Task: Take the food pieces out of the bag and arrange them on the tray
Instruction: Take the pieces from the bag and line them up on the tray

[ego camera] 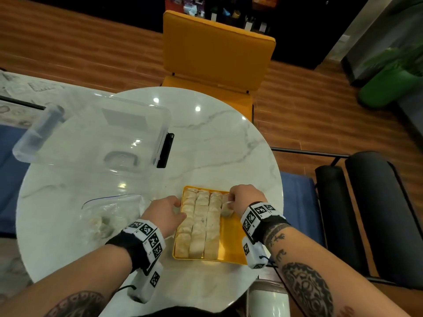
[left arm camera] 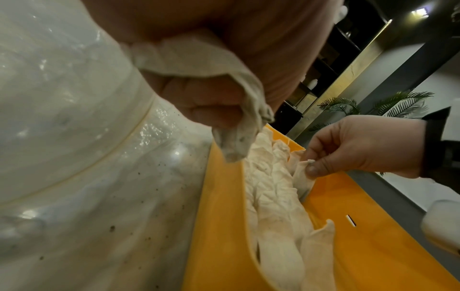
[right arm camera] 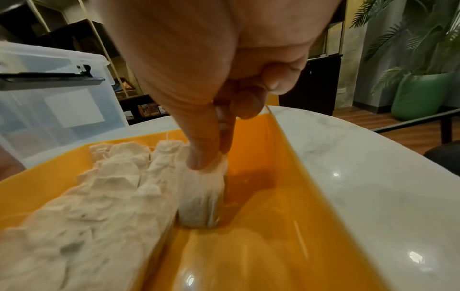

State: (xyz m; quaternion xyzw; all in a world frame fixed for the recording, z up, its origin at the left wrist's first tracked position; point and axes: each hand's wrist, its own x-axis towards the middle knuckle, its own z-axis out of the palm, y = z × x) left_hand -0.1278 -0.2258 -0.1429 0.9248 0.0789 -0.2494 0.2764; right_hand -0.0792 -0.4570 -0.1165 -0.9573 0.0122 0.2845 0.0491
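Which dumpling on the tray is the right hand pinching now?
The one starting the fourth row, at the far end of the yellow tray. The right hand pinches its top; it stands beside three full rows, bare tray on its other side.

Orange chair [ego camera: 217,53] on wooden floor [ego camera: 320,106], green planter [ego camera: 386,88].

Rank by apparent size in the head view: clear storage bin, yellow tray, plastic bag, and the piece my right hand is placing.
1. clear storage bin
2. yellow tray
3. plastic bag, edges faint, so unsure against the tray
4. piece in right hand
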